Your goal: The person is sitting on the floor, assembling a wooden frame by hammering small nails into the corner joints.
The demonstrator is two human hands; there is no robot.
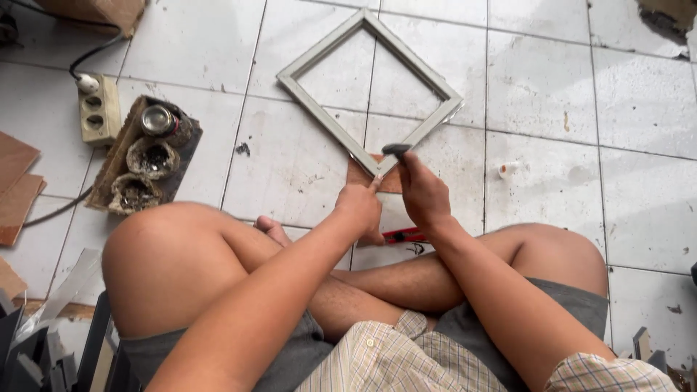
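Floor tiles (552,94): right hand (423,194) hides tool's (396,150) handle.

The frame (370,91) at upper centre looks like pale painted metal or wood, smooth, with a satin sheen. The floor (552,87) is white glazed tile, glossy but scuffed and stained. At left, brown boards (16,185) look matt, like cardboard or wood. The shorts (290,356) are grey cloth; the socket strip (98,109) is cream plastic.
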